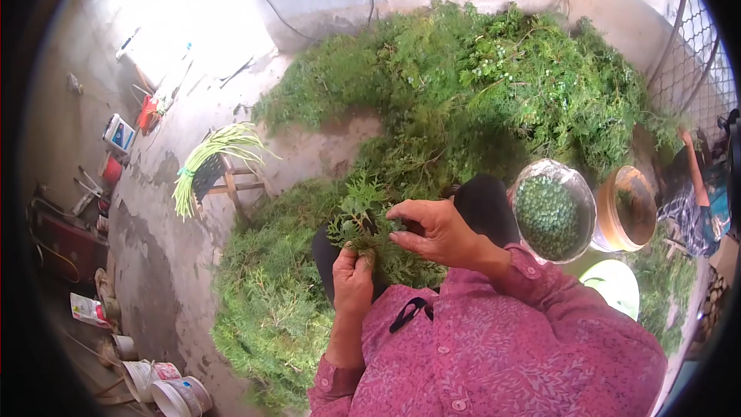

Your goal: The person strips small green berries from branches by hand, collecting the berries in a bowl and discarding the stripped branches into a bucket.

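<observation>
Left grip: left hand [353, 282] pinching the feathery sprig [360, 205] above the lap
Right grip: right hand [444, 230] at the sprig, thumb and forefinger curled; cannot tell whether they pinch anything
Sprig risk: slipping, if the left pinch loosens
Bucket [592, 220] risk: tipping, if the nearby sleeve [532, 266] knocks it
Berries [545, 220]: small, round, pale green

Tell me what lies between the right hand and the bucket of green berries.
The head view shows a dark-clothed knee between the right hand and bucket.
</observation>
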The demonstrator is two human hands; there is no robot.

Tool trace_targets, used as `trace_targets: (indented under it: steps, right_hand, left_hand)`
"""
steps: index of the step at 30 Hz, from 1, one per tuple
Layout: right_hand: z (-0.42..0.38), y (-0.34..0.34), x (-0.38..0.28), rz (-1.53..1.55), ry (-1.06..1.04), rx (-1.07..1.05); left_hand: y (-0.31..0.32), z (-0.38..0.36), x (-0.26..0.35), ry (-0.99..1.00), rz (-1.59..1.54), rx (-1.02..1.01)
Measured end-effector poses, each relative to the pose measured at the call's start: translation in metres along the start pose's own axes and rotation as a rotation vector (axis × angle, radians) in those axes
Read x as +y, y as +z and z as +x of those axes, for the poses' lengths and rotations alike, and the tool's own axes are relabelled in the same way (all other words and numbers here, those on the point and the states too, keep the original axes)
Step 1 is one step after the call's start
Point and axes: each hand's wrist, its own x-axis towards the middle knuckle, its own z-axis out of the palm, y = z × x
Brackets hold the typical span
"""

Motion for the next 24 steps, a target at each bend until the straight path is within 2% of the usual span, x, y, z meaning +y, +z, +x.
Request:
trace_targets:
  steps: [4,6,7,9,14,16,20,22,23,24]
  right_hand:
    - [-0.004,-0.002,0.003,0.069,0.116,-0.007]
    - [-0.003,-0.007,0.006,0.77,0.557,-0.113]
    - [-0.006,-0.006,0.01,0.775,0.564,-0.109]
    - [-0.01,-0.003,0.022,1.173,0.637,-0.083]
    - [-0.018,-0.003,0.024,1.159,0.704,0.003]
    - [-0.023,-0.008,0.023,1.34,0.808,-0.069]
    - [-0.028,-0.012,0.011,1.343,0.848,-0.095]
    - [-0.033,-0.015,0.011,1.322,0.772,-0.101]
    - [-0.036,-0.025,0.015,1.322,0.776,-0.104]
    - [-0.04,-0.042,0.023,1.518,0.635,-0.089]
  left_hand:
    - [0.007,-0.003,0.009,-0.11,-0.136,-0.013]
    - [0.008,-0.007,0.009,-0.169,-0.187,-0.073]
    - [0.009,-0.008,0.01,-0.178,-0.185,-0.072]
    - [0.013,-0.007,0.013,-0.218,-0.219,-0.091]
    - [0.019,-0.008,0.011,-0.247,-0.223,-0.103]
    - [0.021,-0.009,0.011,-0.236,-0.204,-0.096]
    - [0.019,-0.012,0.012,-0.228,-0.144,-0.143]
    - [0.015,-0.013,0.011,-0.232,-0.128,-0.149]
    - [0.006,-0.012,0.011,-0.246,-0.102,-0.061]
    - [-0.003,-0.01,0.011,-0.259,-0.078,0.028]
